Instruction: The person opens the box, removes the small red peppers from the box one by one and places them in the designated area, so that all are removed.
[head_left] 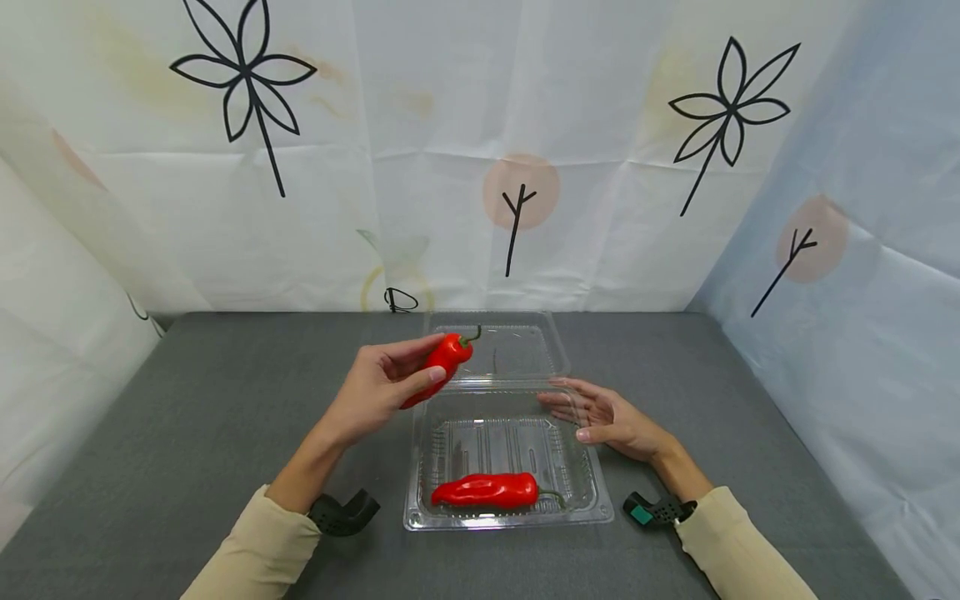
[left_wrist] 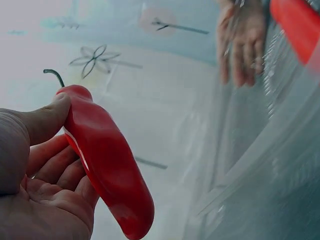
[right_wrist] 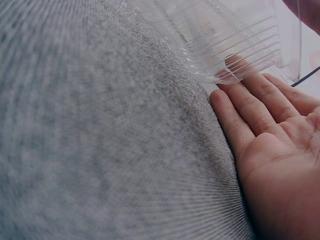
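Now a red pepper [head_left: 448, 356] is pinched by fingers of the left hand [head_left: 378, 385] near the rear left of the clear container [head_left: 483, 442], best kept off its rim, the right hand [head_left: 611, 423] held alongside, fingers straight.

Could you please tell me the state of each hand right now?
Left hand: holding a red pepper.
Right hand: open, beside the clear container.

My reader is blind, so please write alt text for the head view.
A person's left hand holds a red pepper near an open clear plastic container on a gray table; inside, a second red pepper lies near the front edge. The right hand is at the container's right side.
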